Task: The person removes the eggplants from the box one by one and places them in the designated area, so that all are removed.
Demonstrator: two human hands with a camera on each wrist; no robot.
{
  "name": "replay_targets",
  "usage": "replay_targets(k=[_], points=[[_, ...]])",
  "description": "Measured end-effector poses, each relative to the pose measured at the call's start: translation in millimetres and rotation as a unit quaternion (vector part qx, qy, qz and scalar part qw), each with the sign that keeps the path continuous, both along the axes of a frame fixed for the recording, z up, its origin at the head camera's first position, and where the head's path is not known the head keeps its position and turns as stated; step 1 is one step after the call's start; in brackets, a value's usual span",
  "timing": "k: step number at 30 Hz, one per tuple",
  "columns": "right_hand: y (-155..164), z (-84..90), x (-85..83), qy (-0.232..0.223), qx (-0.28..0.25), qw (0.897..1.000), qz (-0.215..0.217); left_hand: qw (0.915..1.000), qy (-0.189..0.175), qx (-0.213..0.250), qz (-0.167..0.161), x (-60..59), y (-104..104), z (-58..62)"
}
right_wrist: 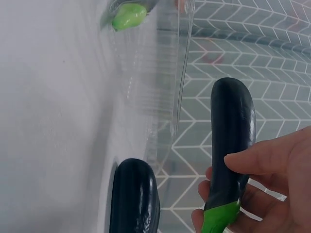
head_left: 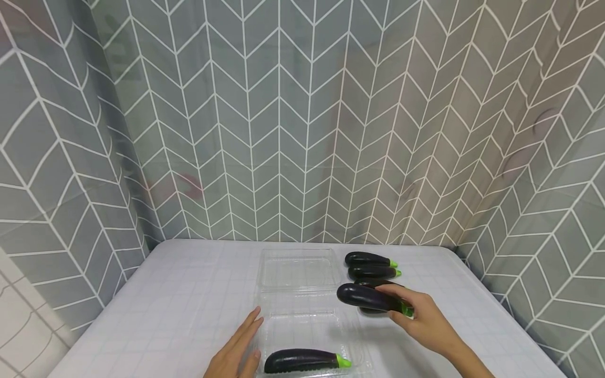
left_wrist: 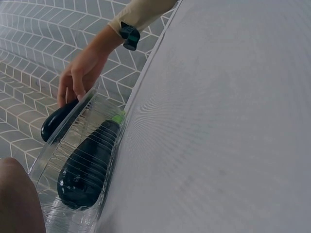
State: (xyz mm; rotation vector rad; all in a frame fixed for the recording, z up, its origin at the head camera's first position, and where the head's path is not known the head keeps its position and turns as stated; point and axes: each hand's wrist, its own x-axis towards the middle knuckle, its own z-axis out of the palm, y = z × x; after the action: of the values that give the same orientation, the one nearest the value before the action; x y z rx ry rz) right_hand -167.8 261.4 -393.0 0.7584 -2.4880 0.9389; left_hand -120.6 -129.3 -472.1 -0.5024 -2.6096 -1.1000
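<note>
My right hand (head_left: 420, 315) grips a dark purple eggplant (head_left: 366, 297) near its green stem end. In the right wrist view the thumb lies across the held eggplant (right_wrist: 232, 131) and the fingers curl behind it. It is lifted, with its round end pointing toward the clear plastic container (head_left: 307, 328). In the near half of that container lies another eggplant (head_left: 302, 360), stem to the right. My left hand (head_left: 236, 349) rests with fairly straight fingers at the container's left edge.
Behind the held eggplant, several more eggplants (head_left: 371, 259) lie on the white table (head_left: 198, 283), right of the container. The container's far half, a hinged lid (head_left: 299, 270), lies open flat. A grey chevron-patterned curtain (head_left: 293, 131) stands behind the table.
</note>
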Motion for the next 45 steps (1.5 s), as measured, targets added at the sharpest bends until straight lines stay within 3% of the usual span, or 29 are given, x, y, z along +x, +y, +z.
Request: replay_targets(k=[5, 14, 21, 30, 45], points=[[5.7, 1.2, 2.0, -0.003, 0.01, 1.0, -0.011, 0.9997, 0.021, -0.015, -0.004, -0.1, -1.5, -1.2], [16.0, -0.8, 3.2, -0.018, 0.026, 0.999, -0.031, 0.9999, 0.014, 0.006, -0.003, -0.4, -0.1, -2.3], [26.3, -8.0, 2.7, 0.011, 0.032, 0.999, -0.027, 0.9999, 0.002, 0.01, -0.004, -0.7, 0.2, -1.3], [39.3, -14.0, 1.7, 0.018, 0.033, 0.999, -0.038, 0.999, 0.042, -0.012, -0.004, -1.5, -0.4, -3.4], [52.3, -26.1, 0.2, -0.01, 0.03, 0.999, -0.043, 0.9999, 0.014, 0.008, 0.005, -0.4, 1.5, -1.2]])
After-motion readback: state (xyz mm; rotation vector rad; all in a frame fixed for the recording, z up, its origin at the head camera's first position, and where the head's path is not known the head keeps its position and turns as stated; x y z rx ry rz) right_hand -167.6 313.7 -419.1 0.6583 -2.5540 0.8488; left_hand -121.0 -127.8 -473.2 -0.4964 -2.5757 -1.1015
